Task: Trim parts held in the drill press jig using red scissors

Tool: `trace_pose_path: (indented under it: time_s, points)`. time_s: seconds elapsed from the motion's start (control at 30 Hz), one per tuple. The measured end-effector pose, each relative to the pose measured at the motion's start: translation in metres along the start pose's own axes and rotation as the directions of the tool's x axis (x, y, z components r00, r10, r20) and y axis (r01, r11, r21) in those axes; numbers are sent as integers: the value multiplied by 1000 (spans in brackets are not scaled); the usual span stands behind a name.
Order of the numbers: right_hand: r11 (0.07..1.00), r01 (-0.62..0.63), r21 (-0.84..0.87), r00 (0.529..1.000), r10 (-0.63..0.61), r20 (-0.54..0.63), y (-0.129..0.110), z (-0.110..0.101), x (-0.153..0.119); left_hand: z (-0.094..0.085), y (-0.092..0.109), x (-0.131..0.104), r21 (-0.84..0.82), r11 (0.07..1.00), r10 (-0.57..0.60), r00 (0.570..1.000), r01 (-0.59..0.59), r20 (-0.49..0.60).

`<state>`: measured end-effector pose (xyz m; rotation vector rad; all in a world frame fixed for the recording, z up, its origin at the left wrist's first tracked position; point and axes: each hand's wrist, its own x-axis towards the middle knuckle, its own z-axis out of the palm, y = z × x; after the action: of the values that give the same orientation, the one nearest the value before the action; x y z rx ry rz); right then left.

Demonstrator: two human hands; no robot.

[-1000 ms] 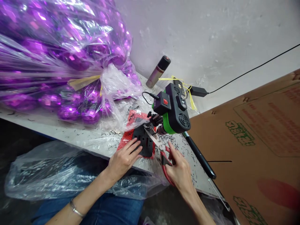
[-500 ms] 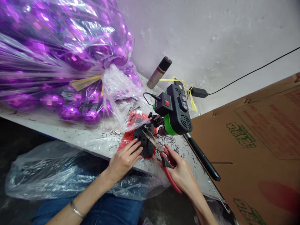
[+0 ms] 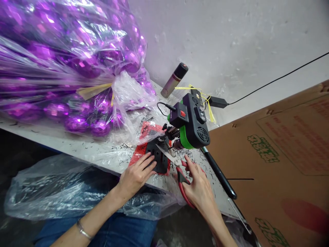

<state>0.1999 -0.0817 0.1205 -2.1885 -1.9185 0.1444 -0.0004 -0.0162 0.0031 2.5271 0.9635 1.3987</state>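
Observation:
A small black-and-green machine [image 3: 195, 120] stands on the white table, its black slotted base [image 3: 161, 163] on a red mat [image 3: 138, 153]. My left hand [image 3: 138, 172] lies flat on the left edge of that base, fingers side by side and stretched out, holding nothing. In my right hand [image 3: 199, 185] are red-handled scissors [image 3: 184, 195], held by the handles. Their blades point up and left over the base, below the machine's head. Whether the blades touch anything there is too small to tell.
Clear bags of shiny purple balls [image 3: 77, 123] fill the left. A spray can [image 3: 174, 80] stands behind the machine. On the right are a black-handled tool [image 3: 221, 176] and a large cardboard box [image 3: 277, 161]. Short black scraps litter the table.
My right hand has shifted slightly, and the fingers on the scissor handles have changed position, with the handles swung a little left. The left hand has stayed on the base.

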Motion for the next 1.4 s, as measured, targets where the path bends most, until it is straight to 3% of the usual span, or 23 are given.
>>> trace_pose_path:
  time_s: [0.43, 0.7, 0.87, 0.97, 1.07, 1.13, 1.2, 1.3, 1.4]
  points:
    - [990, 144, 4, 986, -143, -91, -1, 12, 14, 0, 0, 0, 4, 1000, -4, 1000, 4, 0]
    - [990, 134, 43, 985, -129, -111, -4, 15, 17, -1, 1, 1, -6, 1000, -3, 1000, 3, 0]
    - [975, -42, 220, 999, 34, 43, -14, 9, 17, -1, 0, 0, 3, 1000, -2, 1000, 2, 4]
    - [893, -187, 410, 972, 109, 206, -23, 2, 20, 0, 0, -1, 0, 1000, -3, 1000, 3, 14]
    - [767, -296, 569, 924, 77, 376, -29, -6, 24, 0, -1, -2, -11, 1000, -8, 1000, 8, 19]
    - [754, -309, 579, 906, 49, 420, -28, -9, 27, 1, -1, -2, -12, 1000, -6, 1000, 7, 10]
    - [838, -242, 489, 939, 75, 336, -25, -11, 26, 1, -1, -1, -10, 1000, -5, 1000, 5, 3]
    - [975, -58, 216, 998, 49, 47, -19, -9, 22, 0, 0, 0, -5, 1000, -5, 1000, 5, 5]
    - [997, 55, 50, 995, -50, -89, -16, -6, 17, 0, 1, 1, 2, 1000, -4, 1000, 4, 5]
